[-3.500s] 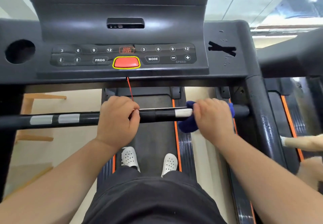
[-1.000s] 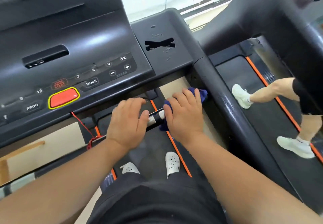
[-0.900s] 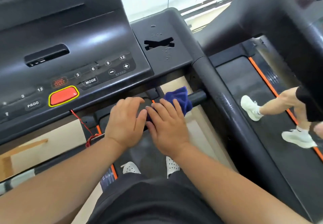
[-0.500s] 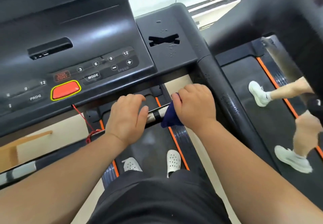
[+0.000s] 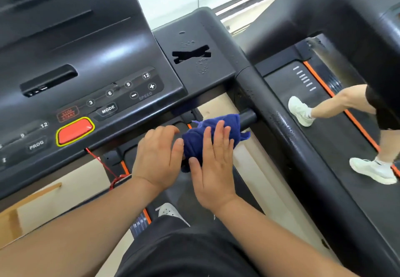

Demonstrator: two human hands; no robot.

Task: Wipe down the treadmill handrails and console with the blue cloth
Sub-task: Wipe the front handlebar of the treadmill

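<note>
Pressing the blue cloth [image 5: 195, 142] down onto the front handrail [image 5: 247, 118] with the right hand [image 5: 213, 168], holding its fingers [image 5: 219, 134] straight and close together, flat on top of the cloth and not curling around it, with the thumb resting at the near left edge of the cloth. Having the cloth bunched over the bar directly under these fingers, one corner sticking out just to the right of the fingertips, and the bare black end of the bar showing beyond them, joining the right side handrail [image 5: 281, 129]. Gripping the same bar with the left hand [image 5: 157, 157], just to the left of the right fingers, bending its fingers [image 5: 163, 131] over the top of the bar and touching the cloth with the thumb tip. Facing the console [image 5: 86, 56] beyond and to the left of both sets of fingers, with the red button [image 5: 74, 130] in its yellow frame and the MODE key [image 5: 108, 109] above the left fingers. Seeing a red cord [image 5: 101, 162] hanging below the button, to the left of the left wrist. Noticing small water drops sitting on the side handrail and on the console corner beyond the right fingers. Standing below both hands in black shorts [image 5: 194, 253] and a white shoe [image 5: 171, 212]. Seeing also, far to the right of the fingers, another person's leg [image 5: 337, 101] stepping on the neighbouring treadmill [image 5: 324, 147] in a white trainer [image 5: 299, 111].
</note>
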